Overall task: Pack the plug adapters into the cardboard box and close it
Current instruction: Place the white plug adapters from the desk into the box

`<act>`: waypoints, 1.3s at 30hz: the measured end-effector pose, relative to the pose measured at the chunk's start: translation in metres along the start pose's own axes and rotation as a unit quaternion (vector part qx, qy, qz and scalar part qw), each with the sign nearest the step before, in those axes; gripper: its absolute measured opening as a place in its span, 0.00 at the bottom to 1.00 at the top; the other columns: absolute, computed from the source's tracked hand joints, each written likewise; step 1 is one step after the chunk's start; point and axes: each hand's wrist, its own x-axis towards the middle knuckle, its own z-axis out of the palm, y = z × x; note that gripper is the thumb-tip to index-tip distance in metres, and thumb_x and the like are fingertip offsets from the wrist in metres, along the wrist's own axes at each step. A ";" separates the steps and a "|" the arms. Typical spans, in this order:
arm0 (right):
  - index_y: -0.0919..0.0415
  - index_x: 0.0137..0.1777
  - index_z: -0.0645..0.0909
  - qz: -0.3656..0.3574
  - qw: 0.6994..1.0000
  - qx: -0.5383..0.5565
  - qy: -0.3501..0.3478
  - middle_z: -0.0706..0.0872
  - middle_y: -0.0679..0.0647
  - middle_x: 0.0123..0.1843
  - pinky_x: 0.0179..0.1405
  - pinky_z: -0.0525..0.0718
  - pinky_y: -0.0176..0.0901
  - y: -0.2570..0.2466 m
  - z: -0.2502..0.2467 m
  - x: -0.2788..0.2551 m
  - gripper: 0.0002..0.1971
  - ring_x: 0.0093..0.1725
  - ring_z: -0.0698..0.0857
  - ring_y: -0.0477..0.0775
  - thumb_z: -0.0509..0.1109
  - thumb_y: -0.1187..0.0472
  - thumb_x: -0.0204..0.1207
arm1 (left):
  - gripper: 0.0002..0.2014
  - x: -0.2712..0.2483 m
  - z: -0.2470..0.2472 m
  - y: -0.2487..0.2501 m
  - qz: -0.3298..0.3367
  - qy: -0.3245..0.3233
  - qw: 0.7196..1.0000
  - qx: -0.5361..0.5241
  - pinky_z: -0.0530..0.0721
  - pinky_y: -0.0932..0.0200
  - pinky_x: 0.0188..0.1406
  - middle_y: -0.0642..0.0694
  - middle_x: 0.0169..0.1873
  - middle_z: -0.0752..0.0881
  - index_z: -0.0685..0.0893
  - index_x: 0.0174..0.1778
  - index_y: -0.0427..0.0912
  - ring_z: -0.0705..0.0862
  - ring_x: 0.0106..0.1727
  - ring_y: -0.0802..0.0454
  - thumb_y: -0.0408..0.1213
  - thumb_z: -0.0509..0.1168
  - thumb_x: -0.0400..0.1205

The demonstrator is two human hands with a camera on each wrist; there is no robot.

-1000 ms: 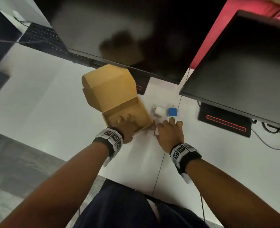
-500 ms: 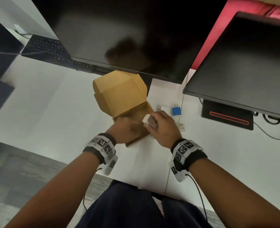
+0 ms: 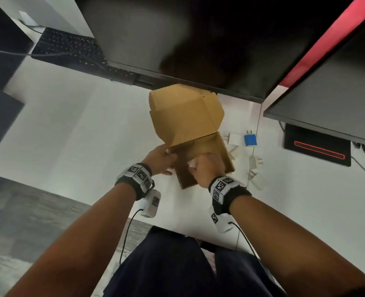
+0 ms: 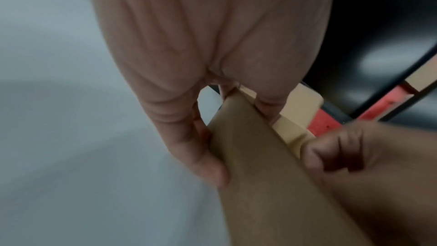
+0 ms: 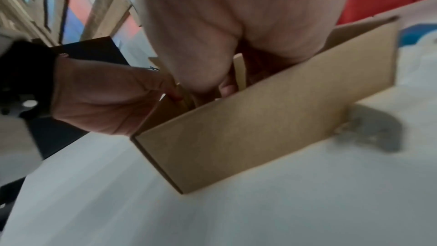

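Note:
The brown cardboard box (image 3: 219,150) stands on the white desk with its lid (image 3: 185,112) raised at the back. My left hand (image 3: 166,158) grips the box's left wall (image 4: 260,156), thumb outside and fingers inside. Reaching down into the box, my right hand (image 3: 204,165) pinches a white plug adapter (image 3: 191,163); in the right wrist view its fingers (image 5: 227,87) are behind the front wall (image 5: 260,128). A white adapter (image 3: 234,139), a blue adapter (image 3: 250,140) and another white adapter (image 3: 253,161) lie to the right of the box.
Two dark monitors (image 3: 188,39) overhang the back of the desk, one just above the box lid. The right monitor's base (image 3: 316,147) has a red stripe. A keyboard (image 3: 70,48) lies at the back left. The desk's front edge is close to my body.
My right hand lifted a white adapter from the desk and carried it left into the box. My left hand shifted from inside the box to gripping its left wall.

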 end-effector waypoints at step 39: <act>0.57 0.56 0.81 -0.114 0.954 0.187 0.203 0.85 0.49 0.47 0.42 0.88 0.41 0.071 -0.052 -0.033 0.12 0.40 0.82 0.46 0.74 0.68 0.76 | 0.18 0.027 -0.001 0.036 -0.101 -0.059 0.993 0.033 0.97 0.46 0.40 0.38 0.60 0.89 0.80 0.71 0.42 0.94 0.52 0.40 0.23 0.63 0.87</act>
